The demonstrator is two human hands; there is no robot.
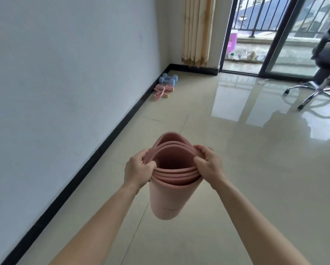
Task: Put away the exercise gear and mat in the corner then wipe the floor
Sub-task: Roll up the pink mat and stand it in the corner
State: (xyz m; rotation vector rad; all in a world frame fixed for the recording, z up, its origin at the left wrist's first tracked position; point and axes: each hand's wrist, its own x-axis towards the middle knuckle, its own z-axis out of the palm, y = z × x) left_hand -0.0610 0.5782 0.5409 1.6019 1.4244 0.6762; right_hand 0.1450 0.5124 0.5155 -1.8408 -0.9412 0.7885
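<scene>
Gripping the rolled mat (165, 197) at its upper rim, your left hand (138, 172) and right hand (208, 165) each curled over the layered edge on opposite sides. The roll hung upright, long axis vertical, its lower end seemingly off the floor (237, 188). It was a loose coil of soft pink foam, matte and thick-edged. The corner lay ahead and slightly left of both hands, well apart; your left hand was on the wall side. Near that corner, by the black skirting (106, 142), sat pale blue dumbbells (168, 79) with a pink strap bundle (161, 91) just beside them. The tiles were glossy and reflective. Likely next: carry the mat forward and stand it beside the gear.
</scene>
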